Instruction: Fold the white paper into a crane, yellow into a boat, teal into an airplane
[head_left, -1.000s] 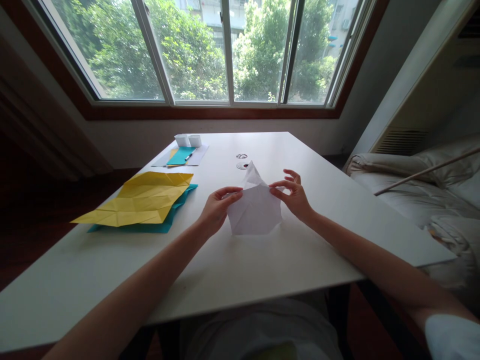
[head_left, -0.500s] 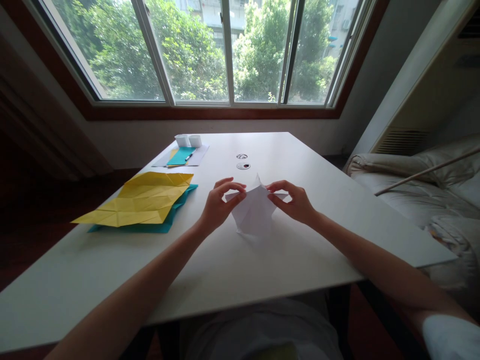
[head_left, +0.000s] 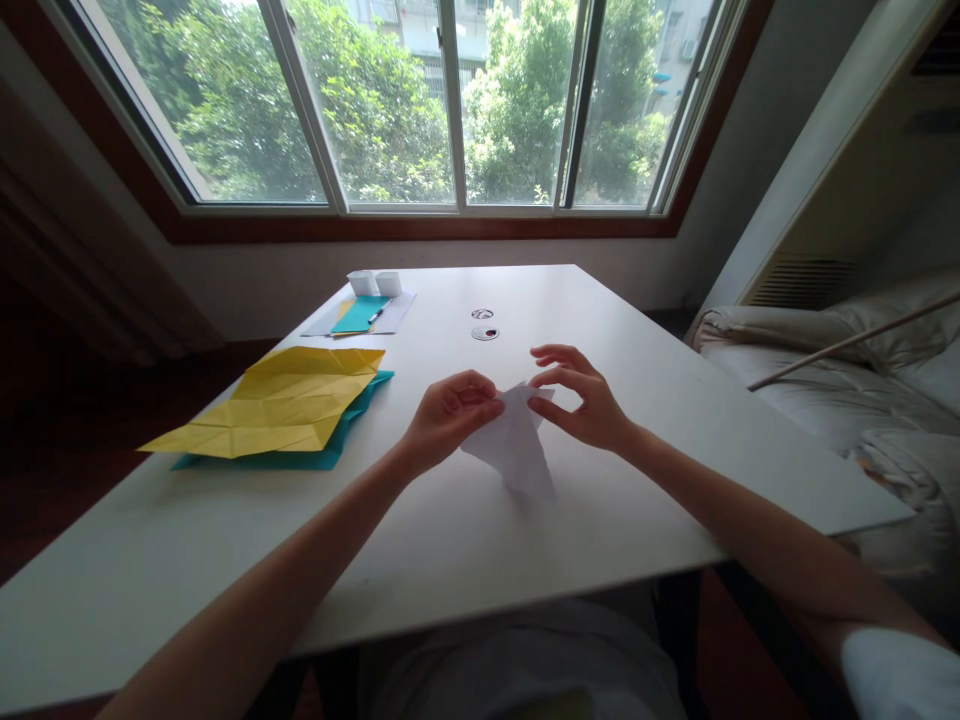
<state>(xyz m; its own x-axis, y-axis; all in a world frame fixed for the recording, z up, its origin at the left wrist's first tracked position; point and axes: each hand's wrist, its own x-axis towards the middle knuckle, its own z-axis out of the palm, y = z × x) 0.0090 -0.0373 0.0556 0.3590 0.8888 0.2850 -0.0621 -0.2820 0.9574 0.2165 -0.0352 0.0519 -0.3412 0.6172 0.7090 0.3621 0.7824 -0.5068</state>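
A folded sheet of white paper [head_left: 516, 445] is held between my two hands, just above the table in the head view. My left hand [head_left: 455, 412] pinches its upper left part between thumb and curled fingers. On the other side, my right hand [head_left: 581, 398] grips the upper right edge with thumb and index finger, its other fingers raised and spread. The paper narrows at the top and flares to a pointed corner at the lower right. My fingers hide some of its folds.
On the white table [head_left: 637, 510], a creased yellow sheet [head_left: 277, 400] lies over a teal sheet [head_left: 352, 425] at the left. Farther back are small white containers [head_left: 375, 284], a smaller teal paper [head_left: 360, 314] and a pen [head_left: 377, 315]. Round discs [head_left: 485, 333] lie at centre. A sofa [head_left: 787, 355] stands right.
The white paper has turned, and its lower corner now points to the lower right. My left fingers have curled in more, and my right fingers have lifted and spread.
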